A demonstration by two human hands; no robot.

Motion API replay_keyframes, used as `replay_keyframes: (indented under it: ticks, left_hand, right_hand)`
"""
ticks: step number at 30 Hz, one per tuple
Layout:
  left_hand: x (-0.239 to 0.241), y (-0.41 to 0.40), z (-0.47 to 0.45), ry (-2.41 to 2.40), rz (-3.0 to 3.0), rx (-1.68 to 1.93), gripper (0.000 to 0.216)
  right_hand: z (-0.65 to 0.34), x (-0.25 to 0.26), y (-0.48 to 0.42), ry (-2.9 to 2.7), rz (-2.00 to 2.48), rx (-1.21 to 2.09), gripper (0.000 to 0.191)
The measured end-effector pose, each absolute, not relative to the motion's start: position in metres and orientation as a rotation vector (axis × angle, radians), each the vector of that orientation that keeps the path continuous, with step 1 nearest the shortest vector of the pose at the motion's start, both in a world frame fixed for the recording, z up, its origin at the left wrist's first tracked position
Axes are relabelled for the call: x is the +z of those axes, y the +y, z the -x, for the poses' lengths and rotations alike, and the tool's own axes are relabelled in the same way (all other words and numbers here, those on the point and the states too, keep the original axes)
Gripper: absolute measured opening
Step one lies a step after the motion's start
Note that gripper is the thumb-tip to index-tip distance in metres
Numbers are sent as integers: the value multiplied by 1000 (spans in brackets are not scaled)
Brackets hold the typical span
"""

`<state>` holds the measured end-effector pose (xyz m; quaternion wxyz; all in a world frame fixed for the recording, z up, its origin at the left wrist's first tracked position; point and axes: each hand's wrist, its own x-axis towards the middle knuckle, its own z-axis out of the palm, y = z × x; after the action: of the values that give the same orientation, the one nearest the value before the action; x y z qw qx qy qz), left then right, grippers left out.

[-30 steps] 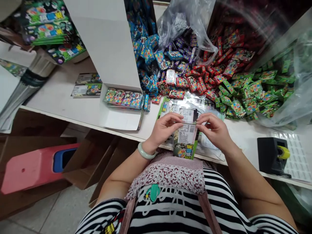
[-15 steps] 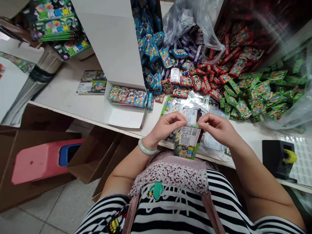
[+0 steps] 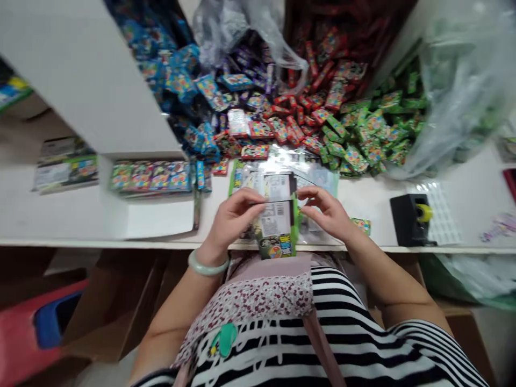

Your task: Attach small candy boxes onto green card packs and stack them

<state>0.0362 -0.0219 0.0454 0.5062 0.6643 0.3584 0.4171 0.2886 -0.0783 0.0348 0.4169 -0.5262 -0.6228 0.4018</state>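
Note:
A small green and black packet (image 3: 277, 228) with a barcode label stands upright at the table's front edge, in front of my body. My left hand (image 3: 234, 217) pinches its top left edge, fingers closed on it; a pale green bangle (image 3: 207, 265) is on that wrist. My right hand (image 3: 327, 214) is just right of the packet's top, fingers curled and pinched near its green side; the contact is blurred. Under the packet lies a stack of clear printed sleeves (image 3: 282, 180).
Heaps of small sweet boxes fill the table's back: blue (image 3: 181, 80), purple (image 3: 242, 86), red (image 3: 310, 113), green (image 3: 371, 134). An open white carton (image 3: 149, 215) holding a row of boxes lies at left. A black tape dispenser (image 3: 411, 217) stands at right. Cardboard boxes (image 3: 121, 301) sit below.
The camera has swung right and the picture is blurred. Both hands stay at the packet's top; the right hand has slid slightly off to the packet's right side.

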Motion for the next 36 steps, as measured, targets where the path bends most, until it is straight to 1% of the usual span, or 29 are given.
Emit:
replay_keyframes:
  ticks: [2,4,5,8,10,13,18,22,26,28,30,34,36]
  left_hand:
    - [41,-19,-34,938,-1597,1049,9]
    - [36,-18,-36,993,-1584,1081,9]
    - [34,-18,-37,1006,-1581,1091,10]
    - [34,-19,-44,1001,-1603,1085,10]
    - [37,-19,-47,994,-1625,1070,10]
    - [38,-19,-47,999,-1641,1069,10]
    - [35,-18,-45,1017,-1635,1063,9]
    - [34,-17,-45,1009,-1634,1052,9]
    - [33,-17,-45,957,-1646,1063,10]
    - [34,-18,-47,924,-1665,1066,10]
    - [35,-19,-51,886,-1690,1074,9]
    - [40,-22,-59,836,-1736,1055,10]
    - [43,-24,-61,825,-1748,1047,12]
  right_hand:
    - [-326,19,-79,-1415,1560,917,24]
    - [-365,4,-78,-1313,1887,676,19]
    - [-382,-2,-78,-1307,2033,613,17]
    - [-412,-17,-74,-1263,2292,630,10]
    - [-417,-24,-73,-1211,2310,688,6]
    - [-418,-34,-76,-1145,2252,745,9]
    - [-424,-47,-87,-1009,2104,878,20]
    - [-427,-48,-88,-913,2002,921,34]
    - [-422,-30,-86,-856,1917,941,46]
    - [-410,-8,-83,-906,1839,970,47]
    - [-388,22,-77,-1076,1677,1033,41]
    - [-321,86,-58,-1555,1304,1193,20]
    - [-291,106,-46,-1751,1209,1219,15]
